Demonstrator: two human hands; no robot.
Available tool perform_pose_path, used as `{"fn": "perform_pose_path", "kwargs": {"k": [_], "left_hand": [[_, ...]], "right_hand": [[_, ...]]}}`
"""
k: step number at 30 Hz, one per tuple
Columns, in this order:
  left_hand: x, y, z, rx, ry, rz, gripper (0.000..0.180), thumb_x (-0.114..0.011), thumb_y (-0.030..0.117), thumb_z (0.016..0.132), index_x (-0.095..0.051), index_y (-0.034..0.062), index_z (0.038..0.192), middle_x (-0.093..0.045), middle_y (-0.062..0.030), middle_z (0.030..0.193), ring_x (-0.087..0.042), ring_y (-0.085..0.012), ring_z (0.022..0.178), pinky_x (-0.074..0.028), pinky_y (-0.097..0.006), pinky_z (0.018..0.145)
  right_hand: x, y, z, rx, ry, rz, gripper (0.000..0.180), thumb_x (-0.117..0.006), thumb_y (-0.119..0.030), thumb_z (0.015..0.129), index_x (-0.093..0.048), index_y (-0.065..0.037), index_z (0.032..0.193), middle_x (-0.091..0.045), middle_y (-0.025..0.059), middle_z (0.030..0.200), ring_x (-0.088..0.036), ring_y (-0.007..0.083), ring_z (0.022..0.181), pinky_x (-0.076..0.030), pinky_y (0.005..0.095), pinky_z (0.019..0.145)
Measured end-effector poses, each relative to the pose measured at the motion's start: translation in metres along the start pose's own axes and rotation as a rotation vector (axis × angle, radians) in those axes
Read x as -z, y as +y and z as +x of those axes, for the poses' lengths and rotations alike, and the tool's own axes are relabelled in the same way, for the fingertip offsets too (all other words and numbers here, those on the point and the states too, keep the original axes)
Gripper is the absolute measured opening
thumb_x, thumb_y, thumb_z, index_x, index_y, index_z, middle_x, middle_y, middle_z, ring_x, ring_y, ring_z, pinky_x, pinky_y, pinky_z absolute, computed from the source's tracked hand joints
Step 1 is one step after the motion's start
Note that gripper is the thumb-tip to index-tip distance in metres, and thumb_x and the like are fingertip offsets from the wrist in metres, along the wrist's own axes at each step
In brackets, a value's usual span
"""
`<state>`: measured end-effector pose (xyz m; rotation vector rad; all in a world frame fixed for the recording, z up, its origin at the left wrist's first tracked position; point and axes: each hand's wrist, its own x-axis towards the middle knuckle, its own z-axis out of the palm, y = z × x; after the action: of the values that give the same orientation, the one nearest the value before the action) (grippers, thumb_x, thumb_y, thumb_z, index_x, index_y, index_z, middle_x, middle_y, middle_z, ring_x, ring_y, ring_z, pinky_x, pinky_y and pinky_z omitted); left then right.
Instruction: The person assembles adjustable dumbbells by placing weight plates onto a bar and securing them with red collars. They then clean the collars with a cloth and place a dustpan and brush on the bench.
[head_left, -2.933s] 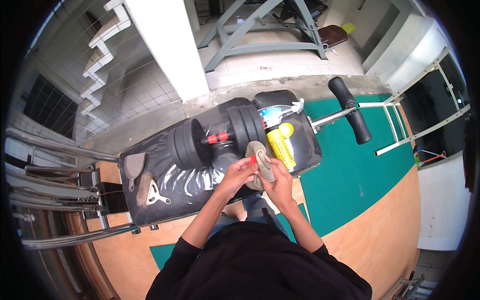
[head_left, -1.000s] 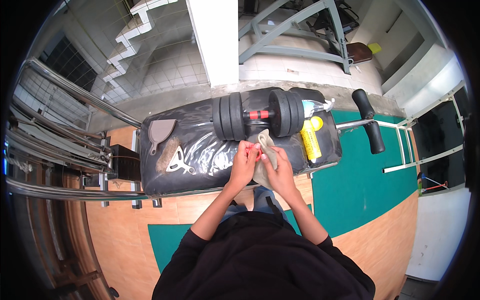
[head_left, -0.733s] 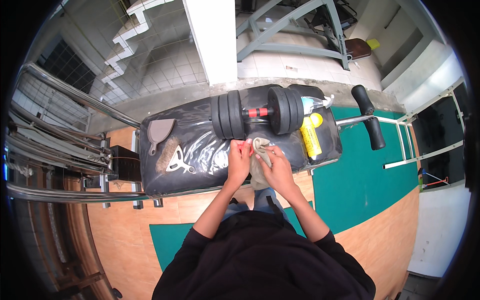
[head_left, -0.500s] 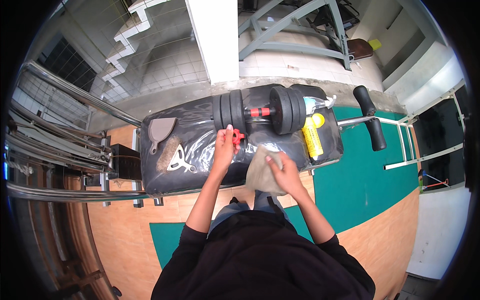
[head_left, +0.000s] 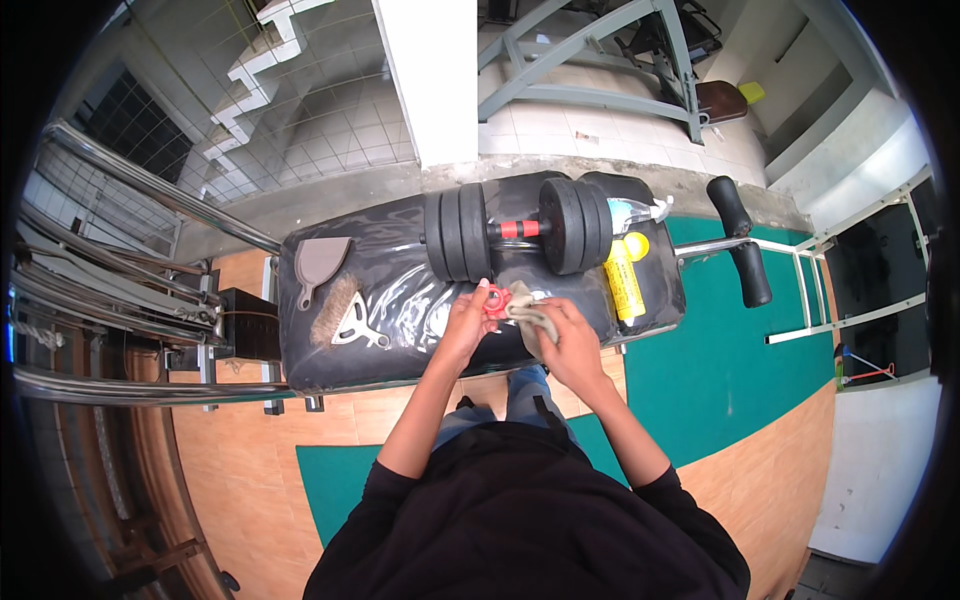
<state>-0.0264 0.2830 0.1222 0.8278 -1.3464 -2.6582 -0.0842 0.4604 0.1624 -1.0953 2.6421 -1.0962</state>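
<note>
My left hand (head_left: 467, 325) pinches a red star-shaped dumbbell collar nut (head_left: 494, 297) above the near side of a black padded bench (head_left: 410, 235). Held in my right hand (head_left: 572, 345) is a bunched beige cloth (head_left: 532, 312), pressed against the right side of the nut. Just beyond both hands lies a dumbbell (head_left: 519, 229) with thick black plates and a red-and-black grip. The fingertips of my right hand are partly hidden by the cloth folds.
On the bench's left lie a grey dustpan (head_left: 322, 262) and a white-handled brush (head_left: 352, 322). A yellow container (head_left: 625, 283) and a clear spray bottle (head_left: 630, 213) stand or lie at its right. Chrome rails (head_left: 160, 390) flank the left; black foam rollers (head_left: 750, 268) jut out right.
My left hand has brought the red nut nearer and rightward, away from the dumbbell plates. My right hand has gathered the hanging cloth and moved it up against the nut.
</note>
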Motion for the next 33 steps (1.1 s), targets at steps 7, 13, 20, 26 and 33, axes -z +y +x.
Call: {"fn": "perform_pose_path", "kwargs": {"k": [7, 13, 20, 26, 33], "left_hand": [[-0.017, 0.017, -0.010, -0.297, -0.069, 0.043, 0.018, -0.062, 0.017, 0.093, -0.047, 0.0058, 0.095, -0.062, -0.0186, 0.120, -0.064, -0.0172, 0.097, -0.052, -0.026, 0.078], [-0.053, 0.003, -0.022, -0.595, -0.207, 0.556, 0.010, -0.068, -0.002, 0.083, -0.059, -0.0011, 0.086, -0.055, -0.0224, 0.131, -0.047, -0.0259, 0.129, -0.043, -0.036, 0.101], [-0.044, -0.001, -0.023, -0.596, -0.245, 0.585, 0.035, -0.068, 0.008, 0.087, -0.057, 0.0039, 0.119, -0.057, -0.0131, 0.128, -0.057, -0.0210, 0.117, -0.047, -0.032, 0.093], [-0.032, 0.008, -0.014, -0.155, -0.406, 0.382, 0.046, -0.061, 0.013, 0.094, -0.047, -0.0023, 0.135, -0.062, -0.0066, 0.118, -0.061, -0.0103, 0.094, -0.051, -0.025, 0.079], [-0.036, 0.006, -0.017, -0.176, -0.383, 0.484, 0.047, -0.062, 0.009, 0.092, -0.046, -0.0052, 0.134, -0.063, -0.0093, 0.118, -0.062, -0.0123, 0.101, -0.054, -0.027, 0.084]], "right_hand": [[0.021, 0.020, 0.015, -0.558, 0.156, 0.941, 0.032, -0.057, -0.025, 0.096, -0.061, 0.000, 0.115, -0.067, 0.0066, 0.098, -0.061, 0.0114, 0.086, -0.049, 0.0268, 0.077], [0.013, 0.017, 0.014, -0.658, -0.047, 1.170, 0.031, -0.067, -0.024, 0.091, -0.062, -0.004, 0.114, -0.067, 0.0062, 0.101, -0.065, 0.0119, 0.087, -0.052, 0.0271, 0.075], [0.026, 0.029, 0.007, -0.628, -0.111, 1.137, 0.031, -0.073, -0.016, 0.085, -0.064, -0.003, 0.111, -0.069, 0.0056, 0.099, -0.066, 0.0126, 0.085, -0.054, 0.0284, 0.074], [0.025, 0.030, 0.005, -0.563, -0.079, 1.045, 0.030, -0.075, -0.014, 0.083, -0.066, -0.002, 0.108, -0.070, 0.0055, 0.097, -0.065, 0.0104, 0.085, -0.053, 0.0271, 0.075], [0.021, 0.034, 0.003, -0.355, 0.086, 0.830, 0.031, -0.076, -0.014, 0.082, -0.066, 0.000, 0.108, -0.070, 0.0057, 0.093, -0.065, 0.0106, 0.082, -0.052, 0.0262, 0.074]]}}
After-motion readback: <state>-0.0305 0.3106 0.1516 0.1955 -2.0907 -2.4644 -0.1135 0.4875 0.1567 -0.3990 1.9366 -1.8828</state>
